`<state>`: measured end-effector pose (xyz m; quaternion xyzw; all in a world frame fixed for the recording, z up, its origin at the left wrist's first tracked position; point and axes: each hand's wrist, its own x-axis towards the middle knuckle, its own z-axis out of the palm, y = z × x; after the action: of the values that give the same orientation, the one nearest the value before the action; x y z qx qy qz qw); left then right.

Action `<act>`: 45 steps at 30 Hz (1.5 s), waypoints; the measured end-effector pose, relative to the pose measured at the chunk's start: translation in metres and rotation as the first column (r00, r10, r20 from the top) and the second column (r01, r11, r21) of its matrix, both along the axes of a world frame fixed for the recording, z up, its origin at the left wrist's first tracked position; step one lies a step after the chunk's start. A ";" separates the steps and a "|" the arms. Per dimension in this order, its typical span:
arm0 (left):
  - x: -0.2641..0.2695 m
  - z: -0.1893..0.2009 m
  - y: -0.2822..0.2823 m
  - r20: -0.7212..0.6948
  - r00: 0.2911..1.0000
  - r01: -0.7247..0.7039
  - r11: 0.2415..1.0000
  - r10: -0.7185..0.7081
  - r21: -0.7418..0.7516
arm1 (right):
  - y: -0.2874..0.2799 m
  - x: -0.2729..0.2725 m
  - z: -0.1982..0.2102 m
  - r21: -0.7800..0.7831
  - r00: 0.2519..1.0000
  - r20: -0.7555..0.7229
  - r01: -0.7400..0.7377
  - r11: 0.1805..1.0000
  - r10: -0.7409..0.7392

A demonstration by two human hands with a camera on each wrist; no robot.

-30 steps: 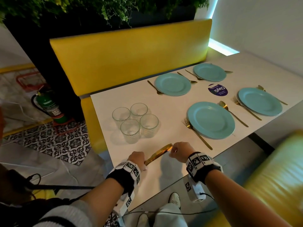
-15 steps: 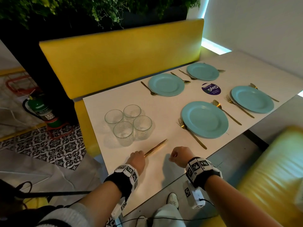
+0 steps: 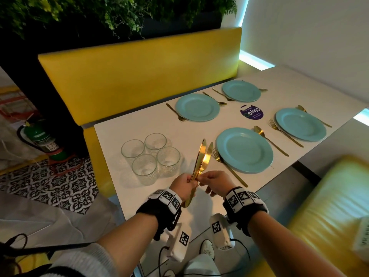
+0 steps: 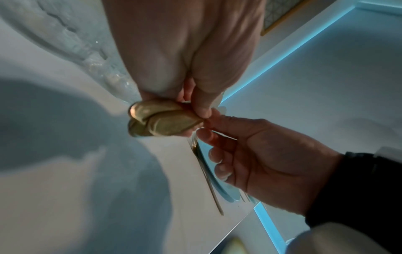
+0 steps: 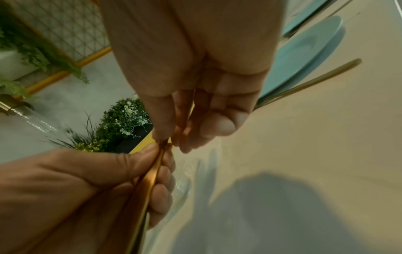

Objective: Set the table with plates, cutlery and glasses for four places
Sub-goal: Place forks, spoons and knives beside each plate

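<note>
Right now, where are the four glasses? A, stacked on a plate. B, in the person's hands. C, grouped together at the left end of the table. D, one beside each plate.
C: the glasses stand clustered on the table left of the nearest plate, while the left hand and right hand hold gold knives.

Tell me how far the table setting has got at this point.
Done: four plates are laid, each with a fork and spoon beside it. In hand: the left hand grips a bundle of gold knives while the right hand pinches one, apparently to pull it out. Left: no knife lies by any plate, and the four glasses stand clustered at the table's end.
</note>
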<state>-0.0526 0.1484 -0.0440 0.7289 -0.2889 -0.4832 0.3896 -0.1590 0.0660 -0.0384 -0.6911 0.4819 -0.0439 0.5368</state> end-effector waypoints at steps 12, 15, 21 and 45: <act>0.006 -0.010 -0.009 0.039 0.981 -0.190 0.982 0.191 -0.022 | -0.013 0.009 -0.001 -0.005 0.995 -0.007 0.104 0.995 -0.104; 0.016 -0.010 -0.012 0.035 0.970 -0.239 0.970 0.240 -0.039 | -0.027 0.003 -0.001 -0.168 0.983 -0.167 0.051 0.984 -0.079; 0.026 -0.006 -0.023 0.072 0.969 -0.230 0.970 0.236 -0.077 | -0.048 -0.004 -0.009 -0.354 0.763 -0.647 -0.311 0.882 0.009; 0.021 0.005 -0.046 0.070 0.975 -0.201 0.974 0.209 -0.106 | -0.046 -0.010 -0.048 -0.402 0.762 -0.646 -0.284 0.871 -0.049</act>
<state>-0.0320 0.1026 -0.0394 0.7535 -0.2511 -0.3959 0.4610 -0.1687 0.0199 -0.0868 -0.8042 0.5628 0.1108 0.1557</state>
